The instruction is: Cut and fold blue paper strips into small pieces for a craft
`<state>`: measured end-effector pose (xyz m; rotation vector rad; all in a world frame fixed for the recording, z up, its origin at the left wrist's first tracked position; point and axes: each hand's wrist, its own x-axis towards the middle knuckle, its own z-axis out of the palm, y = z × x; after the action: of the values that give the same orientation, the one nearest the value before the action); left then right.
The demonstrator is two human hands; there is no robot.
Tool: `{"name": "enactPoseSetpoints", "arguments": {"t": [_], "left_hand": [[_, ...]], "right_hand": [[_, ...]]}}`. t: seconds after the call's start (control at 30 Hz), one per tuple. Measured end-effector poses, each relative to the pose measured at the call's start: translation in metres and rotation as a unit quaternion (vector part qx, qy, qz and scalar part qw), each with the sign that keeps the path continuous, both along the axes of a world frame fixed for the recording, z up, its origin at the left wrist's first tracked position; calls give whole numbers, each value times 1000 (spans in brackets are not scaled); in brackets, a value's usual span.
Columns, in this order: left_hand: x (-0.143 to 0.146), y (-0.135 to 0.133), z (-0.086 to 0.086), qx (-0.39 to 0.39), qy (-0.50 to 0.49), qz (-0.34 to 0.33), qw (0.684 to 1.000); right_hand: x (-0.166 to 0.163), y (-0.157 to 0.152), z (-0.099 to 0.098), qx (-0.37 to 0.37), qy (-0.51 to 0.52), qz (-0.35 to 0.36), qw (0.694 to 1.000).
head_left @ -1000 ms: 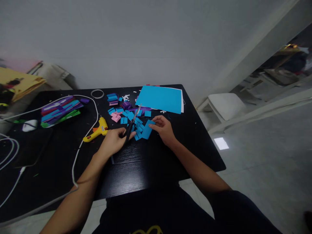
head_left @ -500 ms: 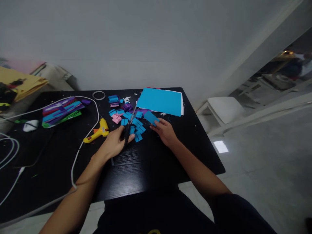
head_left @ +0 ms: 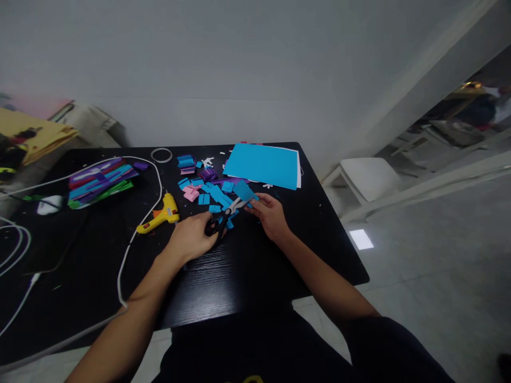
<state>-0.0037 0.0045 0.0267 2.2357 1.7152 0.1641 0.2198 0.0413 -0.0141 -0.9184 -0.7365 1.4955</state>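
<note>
My left hand (head_left: 195, 235) is closed around the black handles of a pair of scissors (head_left: 225, 214). The blades point right and meet the lower edge of a small blue paper piece (head_left: 244, 190). That piece is pinched between the fingers of my right hand (head_left: 271, 214), which hovers over the table. Beneath and left of the scissors lie scattered cut blue pieces (head_left: 216, 192), several with slits. Folded pink pieces (head_left: 191, 193) and a purple bundle (head_left: 208, 174) lie beside them. A large blue sheet (head_left: 263, 164) rests on white paper behind my right hand.
A yellow glue gun (head_left: 163, 214) lies left of my left hand, near a white cable (head_left: 130, 242). Stacked coloured strips (head_left: 101, 181), a tape ring (head_left: 162, 155) and a white adapter (head_left: 50, 205) are on the black table (head_left: 239, 287). A white stool (head_left: 369, 178) stands to the right.
My left hand has turned the scissors from pointing up and away to pointing right, bringing the blades against the blue piece. My right hand has barely moved.
</note>
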Motion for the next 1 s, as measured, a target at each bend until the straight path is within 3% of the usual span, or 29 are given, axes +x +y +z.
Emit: {"name": "enactPoseSetpoints", "arguments": {"t": [0.63,1.0], "left_hand": [[-3,3,-7,-21,-72,-33,997],[-2,2,-3,-15,-57,-26,998]], "right_hand": [[-3,-4,1,12,1,27,1000],[-3,-4,1,21,-18,27,999]]}}
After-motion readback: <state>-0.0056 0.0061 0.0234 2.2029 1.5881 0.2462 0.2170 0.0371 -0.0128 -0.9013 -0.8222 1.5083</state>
